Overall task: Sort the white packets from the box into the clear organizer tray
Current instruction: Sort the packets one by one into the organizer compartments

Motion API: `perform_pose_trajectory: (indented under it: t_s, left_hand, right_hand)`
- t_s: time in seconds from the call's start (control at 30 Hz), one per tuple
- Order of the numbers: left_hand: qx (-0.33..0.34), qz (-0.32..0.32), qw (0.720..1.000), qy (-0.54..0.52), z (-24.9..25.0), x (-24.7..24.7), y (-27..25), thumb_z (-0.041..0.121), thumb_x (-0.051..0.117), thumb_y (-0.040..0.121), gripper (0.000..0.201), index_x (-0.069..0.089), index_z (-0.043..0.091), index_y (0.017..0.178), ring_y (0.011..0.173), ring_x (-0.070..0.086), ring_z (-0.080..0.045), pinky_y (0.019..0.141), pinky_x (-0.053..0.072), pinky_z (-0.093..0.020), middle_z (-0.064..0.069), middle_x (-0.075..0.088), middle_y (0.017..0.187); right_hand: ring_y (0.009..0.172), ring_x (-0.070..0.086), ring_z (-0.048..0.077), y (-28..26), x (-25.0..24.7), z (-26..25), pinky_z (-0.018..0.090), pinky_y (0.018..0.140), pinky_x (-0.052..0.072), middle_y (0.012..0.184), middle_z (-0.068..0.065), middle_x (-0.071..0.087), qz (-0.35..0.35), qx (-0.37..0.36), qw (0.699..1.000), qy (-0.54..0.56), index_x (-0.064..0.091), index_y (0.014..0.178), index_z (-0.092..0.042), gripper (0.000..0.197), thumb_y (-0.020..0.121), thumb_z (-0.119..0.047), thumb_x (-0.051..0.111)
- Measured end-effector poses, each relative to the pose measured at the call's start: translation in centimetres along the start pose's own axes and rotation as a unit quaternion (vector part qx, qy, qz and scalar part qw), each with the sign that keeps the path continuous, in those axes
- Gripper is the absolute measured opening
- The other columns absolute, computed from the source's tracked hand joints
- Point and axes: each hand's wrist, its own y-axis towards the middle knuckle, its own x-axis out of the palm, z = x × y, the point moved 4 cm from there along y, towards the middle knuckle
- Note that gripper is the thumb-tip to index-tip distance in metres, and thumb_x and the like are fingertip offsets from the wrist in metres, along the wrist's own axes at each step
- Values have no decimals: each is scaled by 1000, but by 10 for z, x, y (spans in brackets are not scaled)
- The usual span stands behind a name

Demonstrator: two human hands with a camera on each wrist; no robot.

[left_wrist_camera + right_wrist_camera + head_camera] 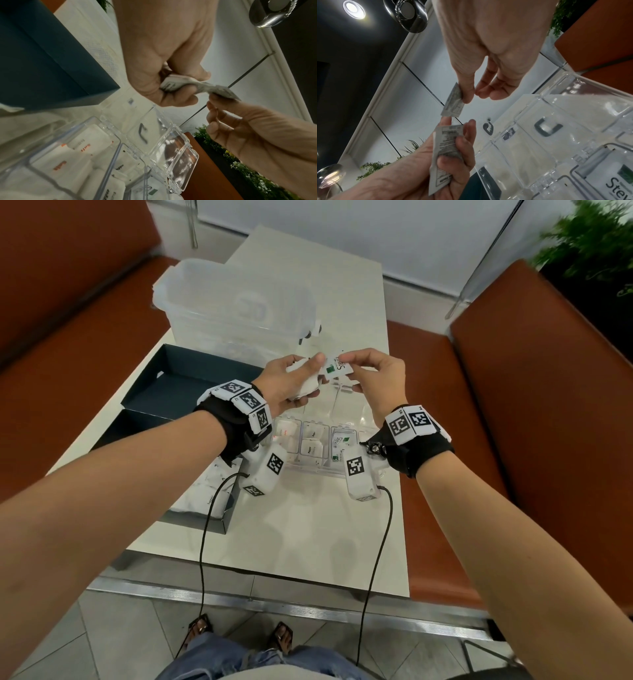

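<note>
My left hand (310, 378) grips a small stack of white packets (303, 390) above the far end of the clear organizer tray (310, 469). My right hand (349, 371) pinches one white packet with a green logo (337, 368) right beside that stack. In the right wrist view this packet (453, 102) hangs from my right hand (473, 96), and a left fingertip touches its lower edge above the stack (447, 148). In the left wrist view my left hand (197, 88) curls round the packets (180, 83). Several packets (311, 440) lie in the tray's compartments. More packets (205, 494) sit in the dark blue box (224, 523).
The box's dark blue lid (178, 392) lies open-side-up at the left, behind the box. A large clear plastic container (236, 302) stands at the back of the white table (301, 542). Orange benches (479, 405) flank the table. Cables hang from both wrist cameras.
</note>
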Motion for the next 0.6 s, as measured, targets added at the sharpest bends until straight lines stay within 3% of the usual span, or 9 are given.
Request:
perform_pose_trajectory:
  t_s: [0.13, 0.27, 0.37, 0.47, 0.6]
  left_hand:
    - [12, -8, 999, 32, 1, 5, -2, 27, 79, 79, 26, 63, 22, 99, 71, 62, -13, 51, 45, -19, 1, 69, 86]
    - [38, -8, 997, 68, 3, 9, -4, 20, 80, 78, 27, 64, 22, 99, 77, 62, -13, 59, 50, -23, -2, 68, 99]
    - [61, -19, 993, 97, 3, 12, -7, 18, 82, 76, 27, 64, 20, 96, 73, 61, -12, 54, 51, -23, -1, 66, 93]
    - [86, -28, 985, 148, 0, 17, -8, 23, 83, 74, 29, 66, 19, 98, 72, 54, -11, 54, 48, -20, 1, 60, 88]
    - [97, -35, 982, 156, -5, 19, -6, 21, 83, 74, 30, 66, 17, 100, 67, 54, -7, 49, 45, -16, 3, 60, 82]
  right_hand:
    - [71, 59, 9, 0, -4, 4, 18, 59, 48, 82, -1, 70, -17, 4, 1000, -23, 72, 76, -18, 29, 85, 5, 57]
    - [67, 59, 9, 0, -13, 7, 20, 57, 48, 80, 4, 68, -7, 30, 999, 9, 71, 91, -20, 23, 86, -1, 58]
    - [65, 59, 10, 0, -17, 9, 23, 58, 48, 80, -3, 66, -9, 64, 998, 0, 69, 102, -18, 21, 88, -9, 56]
    - [65, 57, 10, -1, -17, 8, 21, 57, 47, 84, -4, 64, -68, 61, 993, -81, 67, 112, -16, 23, 89, -18, 62]
    - [59, 54, 7, -6, -18, 12, 21, 56, 47, 74, -1, 62, -108, 54, 985, -121, 69, 106, -11, 20, 86, -9, 66]
